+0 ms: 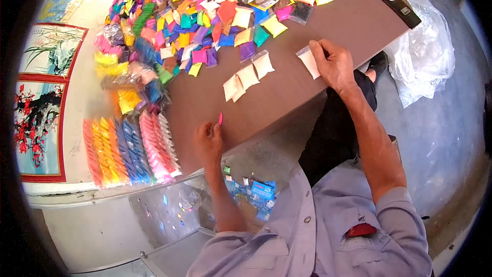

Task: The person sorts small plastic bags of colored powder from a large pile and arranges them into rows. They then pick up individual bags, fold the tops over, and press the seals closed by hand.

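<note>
From where I stand, the brown table [287, 90] runs aslant before the person, its near edge passing just by both hands. The right hand [334, 66] is over that edge, thumb and fingers pinching the top corner of a pale packet [309, 63], a small clear pouch with pale filling. The left hand [209, 141] is curled at the table's near side, a small pink piece [221, 118] at its fingertips; whether it is gripped, I cannot tell.

There is room to move along the table's near side, between the hands. On the table's middle lie a few pale pouches [247, 76] in a slanting, partly overlapping row. A heap of small coloured packets [197, 13] fills the table's far side; at its left end, clear bags [127, 74] hold more packets, with neat coloured rows [130, 149] below.

A dark device [397, 6] lies near the table's right edge, and a crumpled plastic bag [421, 46] is beyond it.
</note>
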Motion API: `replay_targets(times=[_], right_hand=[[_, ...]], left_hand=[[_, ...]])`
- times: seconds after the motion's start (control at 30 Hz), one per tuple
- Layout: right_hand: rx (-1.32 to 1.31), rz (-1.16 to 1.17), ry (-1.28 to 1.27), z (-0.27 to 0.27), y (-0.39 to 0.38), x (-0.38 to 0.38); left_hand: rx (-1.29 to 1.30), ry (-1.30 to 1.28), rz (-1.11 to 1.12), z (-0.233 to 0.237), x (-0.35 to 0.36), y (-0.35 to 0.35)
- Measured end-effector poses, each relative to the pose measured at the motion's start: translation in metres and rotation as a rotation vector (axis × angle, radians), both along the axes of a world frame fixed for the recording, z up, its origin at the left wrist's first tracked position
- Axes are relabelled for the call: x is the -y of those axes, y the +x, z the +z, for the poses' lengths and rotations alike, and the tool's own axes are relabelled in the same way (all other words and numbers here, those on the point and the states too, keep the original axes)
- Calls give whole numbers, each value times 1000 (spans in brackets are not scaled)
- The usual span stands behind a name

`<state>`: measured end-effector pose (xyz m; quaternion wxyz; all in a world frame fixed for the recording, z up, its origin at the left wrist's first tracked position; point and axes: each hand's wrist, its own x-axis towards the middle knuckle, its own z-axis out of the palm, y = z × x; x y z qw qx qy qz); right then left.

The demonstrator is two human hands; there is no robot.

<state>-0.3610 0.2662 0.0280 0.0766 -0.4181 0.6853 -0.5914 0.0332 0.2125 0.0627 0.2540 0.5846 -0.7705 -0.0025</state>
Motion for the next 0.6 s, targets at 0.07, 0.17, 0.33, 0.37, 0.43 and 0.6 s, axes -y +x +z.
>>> replay_targets(times=[0.07,0.17,0.33,0.37,0.43,0.6], right_hand=[[-88,-42,-70,-5,1,2],[-38,-70,-114,-5,3,3],[-52,-149,-195,-6,5,-6],[-15,-138,-200,-5,6,-11],[-72,-168,-158,-8,8,-19],[-354,-56,-19,-6,23,-41]], left_hand=[[21,120,-34,-10,6,22],[42,129,-19,-8,6,24],[58,68,-123,-11,3,24],[102,47,-79,-6,-1,16],[-11,110,-72,-5,-5,2],[-141,116,-215,21,-30,-82]])
